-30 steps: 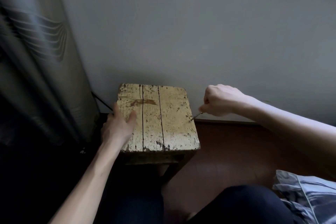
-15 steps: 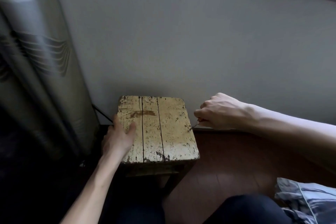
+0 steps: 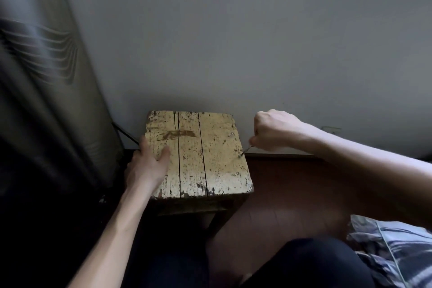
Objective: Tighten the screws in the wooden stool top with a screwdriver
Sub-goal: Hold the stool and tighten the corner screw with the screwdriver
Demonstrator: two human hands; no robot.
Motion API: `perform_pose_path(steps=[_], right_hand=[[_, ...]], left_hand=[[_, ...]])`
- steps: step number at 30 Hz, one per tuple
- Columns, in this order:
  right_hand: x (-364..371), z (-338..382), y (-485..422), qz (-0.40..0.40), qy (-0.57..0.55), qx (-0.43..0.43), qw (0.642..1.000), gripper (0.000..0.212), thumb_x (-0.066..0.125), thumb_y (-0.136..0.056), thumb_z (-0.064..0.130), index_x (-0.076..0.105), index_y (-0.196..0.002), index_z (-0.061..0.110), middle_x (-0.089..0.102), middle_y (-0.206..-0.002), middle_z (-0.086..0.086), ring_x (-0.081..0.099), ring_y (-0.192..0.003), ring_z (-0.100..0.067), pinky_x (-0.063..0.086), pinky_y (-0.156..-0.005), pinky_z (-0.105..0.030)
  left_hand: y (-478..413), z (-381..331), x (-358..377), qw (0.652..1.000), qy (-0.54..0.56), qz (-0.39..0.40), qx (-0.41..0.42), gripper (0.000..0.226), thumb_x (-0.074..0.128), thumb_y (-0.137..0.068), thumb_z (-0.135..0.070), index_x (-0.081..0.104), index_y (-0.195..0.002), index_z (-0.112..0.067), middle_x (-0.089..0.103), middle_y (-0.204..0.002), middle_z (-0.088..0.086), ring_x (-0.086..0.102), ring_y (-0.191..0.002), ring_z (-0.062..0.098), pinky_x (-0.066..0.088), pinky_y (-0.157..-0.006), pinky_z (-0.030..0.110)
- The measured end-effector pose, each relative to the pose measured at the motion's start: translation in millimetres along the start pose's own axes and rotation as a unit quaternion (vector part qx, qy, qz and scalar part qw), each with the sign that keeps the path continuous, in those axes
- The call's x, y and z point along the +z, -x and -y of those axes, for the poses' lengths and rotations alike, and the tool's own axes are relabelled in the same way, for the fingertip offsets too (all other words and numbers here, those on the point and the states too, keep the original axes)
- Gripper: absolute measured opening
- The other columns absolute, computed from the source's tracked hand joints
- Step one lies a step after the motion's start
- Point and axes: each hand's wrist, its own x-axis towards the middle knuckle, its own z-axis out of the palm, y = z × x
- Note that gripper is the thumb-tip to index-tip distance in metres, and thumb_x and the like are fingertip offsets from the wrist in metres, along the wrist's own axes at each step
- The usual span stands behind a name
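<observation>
A worn, yellow-painted wooden stool top point(image 3: 210, 152) made of three planks stands against the wall. My left hand point(image 3: 147, 166) holds its left edge, thumb lying on the top and fingers hidden over the side. My right hand point(image 3: 273, 131) is fisted around a screwdriver whose handle is hidden. Only the thin metal shaft point(image 3: 246, 150) shows, slanting down-left. Its tip meets a screw point(image 3: 240, 155) near the stool's right edge. Another screw point(image 3: 231, 134) shows farther back along that edge.
A grey wall rises right behind the stool. A dark curtain point(image 3: 46, 100) hangs at the left, with a thin dark cord point(image 3: 126, 134) beside it. Reddish wooden floor point(image 3: 292, 189) lies to the right. My dark-clothed knee point(image 3: 304, 264) and striped fabric point(image 3: 392, 252) fill the lower right.
My right hand has turned at the wrist with the screwdriver while its tip stays at the right edge. The camera view shifted up and then down. My left hand has stayed put.
</observation>
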Motion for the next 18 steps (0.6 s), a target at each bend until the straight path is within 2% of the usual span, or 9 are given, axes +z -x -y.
perform_pose_path(steps=[2, 5, 7, 10, 13, 18], right_hand=[[-5.0, 1.8, -0.8, 0.008, 0.012, -0.006, 1.0, 0.032, 0.066, -0.088, 0.036, 0.051, -0.067, 0.016, 0.054, -0.07, 0.0, 0.05, -0.059, -0.016, 0.031, -0.049, -0.023], [-12.7, -3.8, 6.3, 0.027, 0.058, -0.048, 0.997, 0.021, 0.063, -0.088, 0.037, 0.066, -0.091, 0.017, 0.066, -0.084, -0.003, 0.062, -0.071, -0.022, 0.037, -0.049, -0.024], [-16.1, -11.8, 12.5, 0.026, 0.068, -0.09, 0.993, 0.019, 0.059, -0.092, 0.037, 0.058, -0.1, 0.019, 0.063, -0.085, 0.001, 0.059, -0.069, -0.018, 0.037, -0.048, -0.028], [-18.2, -24.3, 18.4, -0.031, 0.152, -0.186, 0.97, 0.018, 0.057, -0.099, 0.043, 0.056, -0.102, 0.026, 0.062, -0.089, 0.006, 0.054, -0.065, -0.016, 0.034, -0.052, -0.029], [-17.4, -29.7, 19.3, -0.07, 0.226, -0.267, 0.934, 0.029, 0.048, -0.103, 0.052, 0.06, -0.11, 0.027, 0.063, -0.099, 0.007, 0.067, -0.081, -0.021, 0.034, -0.058, -0.029], [-10.5, -27.2, 18.5, -0.088, 0.255, -0.298, 0.916, 0.035, 0.035, -0.106, 0.049, 0.061, -0.105, 0.026, 0.067, -0.094, 0.007, 0.069, -0.081, -0.023, 0.033, -0.058, -0.029]], left_hand=[[2.3, -1.8, -2.9, 1.0, 0.011, 0.001, -0.003, 0.084, 0.038, -0.098, -0.066, 0.01, -0.161, -0.018, 0.046, -0.152, 0.022, 0.052, -0.131, 0.044, 0.045, -0.102, 0.05], [7.6, -4.9, -7.0, 1.0, 0.027, 0.009, -0.001, 0.085, 0.038, -0.098, -0.068, 0.008, -0.162, -0.02, 0.038, -0.159, 0.018, 0.05, -0.135, 0.042, 0.045, -0.107, 0.051], [8.9, -5.4, -8.5, 0.999, 0.031, 0.008, 0.0, 0.086, 0.038, -0.098, -0.068, 0.008, -0.162, -0.019, 0.036, -0.16, 0.018, 0.05, -0.136, 0.041, 0.044, -0.106, 0.051], [8.1, -6.4, -9.2, 1.0, 0.027, 0.008, -0.004, 0.087, 0.039, -0.098, -0.068, 0.009, -0.162, -0.017, 0.038, -0.159, 0.018, 0.05, -0.135, 0.042, 0.045, -0.106, 0.051], [6.9, -5.3, -8.3, 0.999, 0.035, 0.009, -0.007, 0.088, 0.04, -0.097, -0.068, 0.009, -0.162, -0.018, 0.038, -0.159, 0.018, 0.051, -0.135, 0.042, 0.047, -0.105, 0.052], [5.3, -2.4, -3.8, 0.999, 0.045, 0.007, -0.002, 0.087, 0.04, -0.097, -0.069, 0.009, -0.162, -0.019, 0.034, -0.162, 0.017, 0.047, -0.138, 0.042, 0.043, -0.11, 0.054]])
